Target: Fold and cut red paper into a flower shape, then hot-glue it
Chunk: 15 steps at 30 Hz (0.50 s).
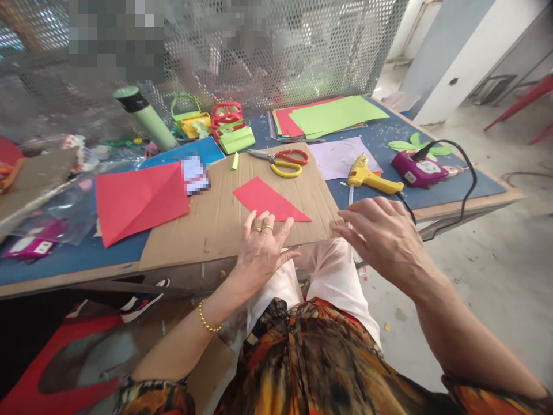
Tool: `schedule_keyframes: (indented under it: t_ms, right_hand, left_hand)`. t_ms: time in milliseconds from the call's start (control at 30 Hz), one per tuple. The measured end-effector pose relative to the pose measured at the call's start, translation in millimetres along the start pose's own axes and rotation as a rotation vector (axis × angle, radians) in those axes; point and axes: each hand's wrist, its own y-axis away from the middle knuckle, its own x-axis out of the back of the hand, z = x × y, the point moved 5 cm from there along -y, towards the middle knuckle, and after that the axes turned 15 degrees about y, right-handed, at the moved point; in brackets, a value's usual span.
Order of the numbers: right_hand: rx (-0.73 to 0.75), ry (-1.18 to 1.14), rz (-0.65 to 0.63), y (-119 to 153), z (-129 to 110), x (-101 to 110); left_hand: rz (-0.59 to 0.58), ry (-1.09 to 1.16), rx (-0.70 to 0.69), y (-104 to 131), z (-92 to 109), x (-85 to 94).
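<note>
My left hand [264,239], with rings on it, has its fingers spread at the near edge of a red paper piece [270,200]. That piece lies on a cardboard sheet [207,225] and tapers to a point at the right. My right hand [380,236] hovers at the cardboard's right corner, fingers apart, with nothing seen in it. Beyond the red piece lie scissors [287,163] with one red and one yellow handle. A yellow glue gun [374,177] rests past my right hand, a clear glue stick hanging from it.
A larger red sheet [140,199] and a phone [196,174] lie at the left. Small paper bags [235,135], a green bottle [149,121] and green sheets [339,117] stand or lie at the back. A purple device [419,169] with a black cable sits right.
</note>
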Motion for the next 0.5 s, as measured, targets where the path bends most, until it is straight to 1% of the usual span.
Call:
schedule_keyframes:
  t_ms: [100, 200, 267, 367, 433, 500]
  right_hand:
    - [-0.038, 0.013, 0.063, 11.2, 12.8, 5.1]
    - [-0.043, -0.058, 0.088, 14.0, 10.5, 7.9]
    - [-0.006, -0.119, 0.07, 7.9, 0.3, 6.9]
    - [0.121, -0.157, -0.02, -11.0, -23.9, -1.4]
    - [0.212, -0.126, -0.093, -25.9, -39.3, -10.7]
    - [0.261, -0.065, -0.144, -39.6, -48.8, -21.6]
  left_hand:
    - [0.008, 0.027, -0.039, 5.1, -4.2, 5.2]
    - [-0.014, 0.117, -0.051, 12.8, -13.3, 11.2]
    - [-0.034, 0.178, -0.046, 16.4, -18.2, 13.4]
    - [-0.041, 0.199, -0.038, 17.9, -20.3, 13.1]
    - [-0.027, 0.182, -0.03, 17.1, -19.7, 11.2]
    - [-0.011, 0.178, -0.013, 15.7, -19.6, 9.2]
